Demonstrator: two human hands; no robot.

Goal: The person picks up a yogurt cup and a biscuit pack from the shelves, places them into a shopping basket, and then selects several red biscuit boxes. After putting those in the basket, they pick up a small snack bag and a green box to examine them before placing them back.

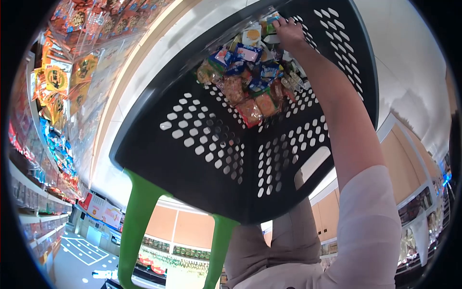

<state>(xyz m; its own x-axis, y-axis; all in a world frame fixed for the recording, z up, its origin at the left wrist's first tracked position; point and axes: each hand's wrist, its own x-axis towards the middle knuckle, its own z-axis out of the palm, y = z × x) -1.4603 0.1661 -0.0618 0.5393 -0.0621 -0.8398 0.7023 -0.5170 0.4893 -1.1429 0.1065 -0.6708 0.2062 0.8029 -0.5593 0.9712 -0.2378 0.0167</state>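
A black plastic shopping basket point(159, 139) with rows of oval holes fills the middle of the view, and its green handle point(139, 207) hangs toward the lower left. Small wrapped snacks lie heaped in it, among them blue packets point(249, 53), brown packets point(234, 90) and a red-edged packet point(250, 111). My right hand point(289, 34) reaches into the far end of the basket. Its fingers bend over a small greenish snack packet point(273, 18) at the edge of the heap; the grip is partly hidden. My left hand is out of sight.
Clear-sided bins with orange snack packets point(57, 79) and blue packets point(57, 147) line the left side. Wooden cabinets point(409, 159) stand at the right. Shelves of bottles point(185, 257) show below the basket, and a pale tiled floor point(404, 62) lies beyond it.
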